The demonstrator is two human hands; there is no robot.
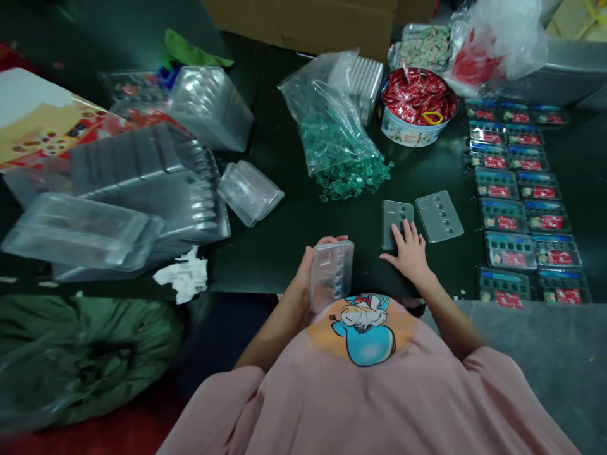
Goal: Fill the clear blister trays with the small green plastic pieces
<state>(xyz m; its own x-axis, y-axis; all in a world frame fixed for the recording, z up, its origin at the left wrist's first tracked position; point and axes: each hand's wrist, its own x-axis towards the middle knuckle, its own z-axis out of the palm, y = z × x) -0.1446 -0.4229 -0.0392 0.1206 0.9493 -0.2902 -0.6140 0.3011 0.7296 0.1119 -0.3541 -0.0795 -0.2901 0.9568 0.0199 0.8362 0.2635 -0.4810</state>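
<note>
My left hand (308, 272) grips a stack of clear plastic trays (332, 268) at the table's front edge, close to my shirt. The stack stands tilted, its small moulded pockets facing me. My right hand (410, 253) lies with fingers spread over a single clear tray (391, 221) on the dark table, covering its lower right part. Just right of it lies another clear tray (439, 217), flat and slightly turned. Beyond my hands, small green pieces (353, 177) spill from a clear plastic bag (327, 95).
A round tin (412, 134) holds red packets. Filled trays (502, 218) stand in columns at the right. Stacked clear trays (142, 170) crowd the left, near loose trays (251, 193) and crumpled white tissue (186, 276). A cardboard box (308, 22) stands at the back.
</note>
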